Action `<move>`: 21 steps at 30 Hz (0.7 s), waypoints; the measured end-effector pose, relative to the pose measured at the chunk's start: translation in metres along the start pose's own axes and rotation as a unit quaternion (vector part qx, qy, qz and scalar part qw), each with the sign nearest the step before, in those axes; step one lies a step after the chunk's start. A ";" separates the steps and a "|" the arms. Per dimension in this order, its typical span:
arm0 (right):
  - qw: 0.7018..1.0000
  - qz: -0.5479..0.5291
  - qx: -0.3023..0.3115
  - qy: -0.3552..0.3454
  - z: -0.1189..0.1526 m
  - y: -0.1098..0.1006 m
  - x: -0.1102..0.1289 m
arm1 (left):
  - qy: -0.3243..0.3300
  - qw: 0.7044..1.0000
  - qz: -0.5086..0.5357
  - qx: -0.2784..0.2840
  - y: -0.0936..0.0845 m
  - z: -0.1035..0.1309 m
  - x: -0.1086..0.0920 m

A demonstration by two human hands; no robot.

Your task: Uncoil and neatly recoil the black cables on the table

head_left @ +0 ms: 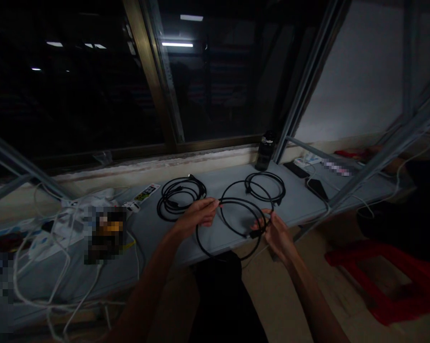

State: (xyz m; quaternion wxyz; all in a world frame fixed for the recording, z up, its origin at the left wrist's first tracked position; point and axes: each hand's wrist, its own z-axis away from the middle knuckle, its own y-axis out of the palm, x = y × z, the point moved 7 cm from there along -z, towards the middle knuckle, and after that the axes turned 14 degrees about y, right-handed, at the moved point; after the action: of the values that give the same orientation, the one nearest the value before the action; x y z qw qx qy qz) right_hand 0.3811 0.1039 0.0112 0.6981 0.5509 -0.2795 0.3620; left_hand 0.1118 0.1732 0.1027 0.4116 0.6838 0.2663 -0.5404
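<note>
Grey tabletop (148,238), bearing: white cords (50,304), tangled, far left; 1 coiled black cable (172,204), lying flat; 1 left hand (202,212), thumb and fingers pinching a strand; 1 held black cable (257,233), looped between the 2 hands, over the front edge; 1 dark bottle (264,153), upright, at rear; 1 second black coil (248,188), flat; 1 right hand (277,233), fingers grasping the same held cable; 1 red stool (411,300), on the floor, far right
</note>
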 end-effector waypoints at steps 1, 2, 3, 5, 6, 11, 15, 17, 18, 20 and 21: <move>1.000 0.014 -0.005 -0.009 0.001 -0.004 0.004 | -0.005 0.999 -0.031 0.026 0.002 -0.002 -0.001; 0.999 0.028 -0.008 -0.017 0.002 -0.007 0.008 | -0.006 0.997 -0.054 0.048 0.005 -0.003 -0.004; 0.999 0.040 -0.011 -0.023 0.003 -0.009 0.011 | -0.005 0.995 -0.069 0.067 0.007 -0.005 -0.007; 0.998 0.049 -0.019 -0.037 0.005 -0.010 0.018 | -0.009 0.991 -0.082 0.109 0.015 -0.007 -0.014; 0.998 0.048 -0.024 -0.041 0.005 -0.010 0.021 | -0.016 0.987 -0.087 0.135 0.020 -0.007 -0.018; 0.997 0.053 -0.029 -0.053 0.001 -0.007 0.033 | -0.104 0.938 -0.134 0.301 0.047 0.006 -0.025; 0.995 0.094 0.007 -0.020 0.000 -0.007 0.026 | -0.066 0.958 -0.072 0.269 0.050 0.002 -0.030; 0.994 0.105 0.001 0.025 0.003 -0.009 0.007 | -0.014 0.990 0.005 0.141 0.038 -0.012 -0.027; 0.994 0.099 -0.007 0.045 0.007 -0.009 -0.005 | 0.011 0.997 0.043 0.067 0.029 -0.018 -0.022; 0.996 0.057 -0.028 0.067 0.015 -0.009 -0.028 | 0.048 0.993 0.096 -0.057 0.013 -0.026 -0.006; 0.997 0.025 -0.039 0.069 0.020 -0.008 -0.040 | 0.062 0.987 0.107 -0.104 0.007 -0.027 0.004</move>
State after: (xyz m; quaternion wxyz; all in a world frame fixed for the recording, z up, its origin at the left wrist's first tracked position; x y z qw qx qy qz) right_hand 0.3644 0.0755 -0.0196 0.7276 0.4897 -0.2585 0.4050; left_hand 0.1331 0.1921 0.1027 0.5185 0.6944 0.2710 -0.4190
